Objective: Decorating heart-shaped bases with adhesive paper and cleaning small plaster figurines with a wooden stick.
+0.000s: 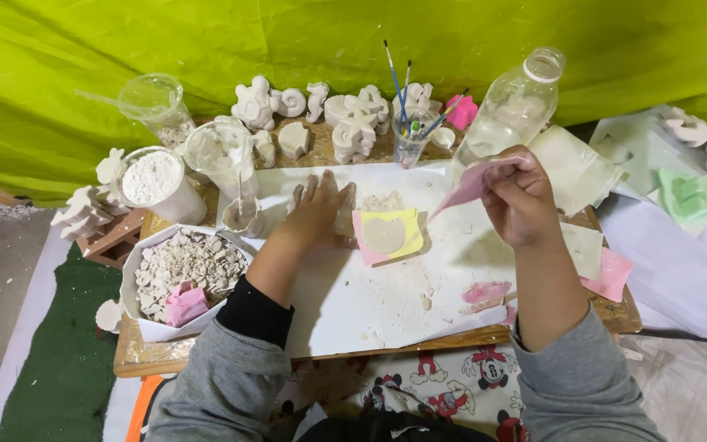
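Note:
My left hand (318,209) rests flat, fingers apart, on the white sheet (370,303), its thumb side against a yellow-and-pink mould (407,237) filled with a heart-shaped pale plaster cast (384,236). My right hand (520,196) is raised above the table and pinches a thin pink flexible piece (472,184) by its upper edge; the piece hangs to the left, pointing down toward the mould. Both hands are dusted with white powder.
White tray of broken plaster bits (190,263) at left, a tub of white powder (153,180), clear cups (218,155), a small mixing cup (243,214). White plaster figures (353,123) and a brush jar (409,139) at the back. Clear plastic bottle (513,102) behind my right hand. Pink scraps (484,292) lie near the table's front edge.

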